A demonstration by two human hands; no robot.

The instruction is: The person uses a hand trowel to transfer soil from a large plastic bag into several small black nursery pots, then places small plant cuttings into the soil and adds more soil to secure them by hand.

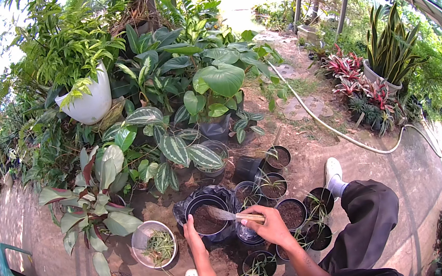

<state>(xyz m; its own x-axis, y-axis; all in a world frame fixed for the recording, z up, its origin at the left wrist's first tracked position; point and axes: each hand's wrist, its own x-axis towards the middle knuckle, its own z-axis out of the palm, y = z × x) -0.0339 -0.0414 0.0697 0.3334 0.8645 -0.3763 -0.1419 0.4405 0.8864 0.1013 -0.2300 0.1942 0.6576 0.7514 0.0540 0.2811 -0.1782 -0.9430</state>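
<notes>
My right hand (266, 224) grips the wooden handle of a hand trowel (219, 213). Its metal blade reaches into dark soil (206, 220) inside a round black plastic pot (189, 210). Against the left side of that pot rests my left hand (194, 238), fingers up at the rim. A crumpled black plastic bag (229, 198) surrounds the pot. Just left of my left hand stands a white bucket (137, 238) holding cut green, grassy plant pieces (160, 246). Right of the trowel is a black pot filled with soil (292, 214).
Several small black pots with grassy seedlings (273, 185) crowd the ground to my right. One black pot (247, 168) lies tipped over. Leafy potted plants (174, 149) stand ahead. A pale hose (320, 117) crosses the path, and a green plastic stool (10, 265) is at far left.
</notes>
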